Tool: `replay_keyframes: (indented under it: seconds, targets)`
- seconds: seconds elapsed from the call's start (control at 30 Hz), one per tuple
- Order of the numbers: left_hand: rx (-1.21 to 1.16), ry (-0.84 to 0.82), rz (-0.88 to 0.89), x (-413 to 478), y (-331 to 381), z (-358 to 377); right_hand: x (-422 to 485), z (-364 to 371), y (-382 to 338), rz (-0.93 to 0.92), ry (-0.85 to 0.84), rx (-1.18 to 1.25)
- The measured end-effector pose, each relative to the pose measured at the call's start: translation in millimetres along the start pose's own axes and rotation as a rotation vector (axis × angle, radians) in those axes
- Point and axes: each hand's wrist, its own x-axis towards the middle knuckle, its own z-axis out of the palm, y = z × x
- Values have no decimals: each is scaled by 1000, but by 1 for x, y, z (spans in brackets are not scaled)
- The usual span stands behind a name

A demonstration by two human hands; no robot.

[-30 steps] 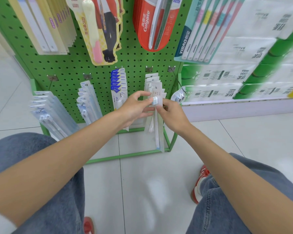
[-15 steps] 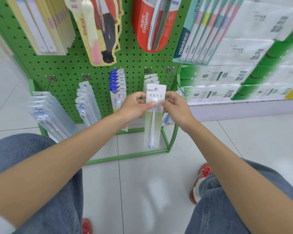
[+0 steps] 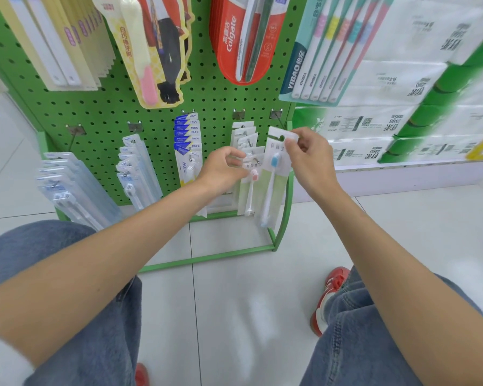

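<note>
pinching toothbrush pack, right fingers curled

Green pegboard rack of hanging stock on a pale tiled floor
Red Colgate packs hang far centre; a teal Yibao multi-pack hangs to their right; yellow packs hang far left; blue-topped Frog packs sit lower; clear packs fan out near left; white tissue bundles stack right of the rack.

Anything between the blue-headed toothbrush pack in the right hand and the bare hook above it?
Nothing visible. The right hand pinches the clear blue-headed toothbrush pack below the bare metal hook; the left hand holds the adjacent packs.
</note>
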Motion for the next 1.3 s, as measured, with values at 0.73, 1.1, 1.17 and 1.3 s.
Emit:
replay_keyframes:
  seconds: [0.73,1.1,1.17,1.3]
  targets:
    - [423,34,181,35,-10,9,76,16,22,-53,-62,-261]
    - [362,33,162,42,-12,7,96,26,29,-106,-419,-462]
    - [357,38,151,42,-12,7,97,29,29,-113,-455,-461]
    - [352,34,143,41,-14,9,97,36,28,-130,-482,-424]
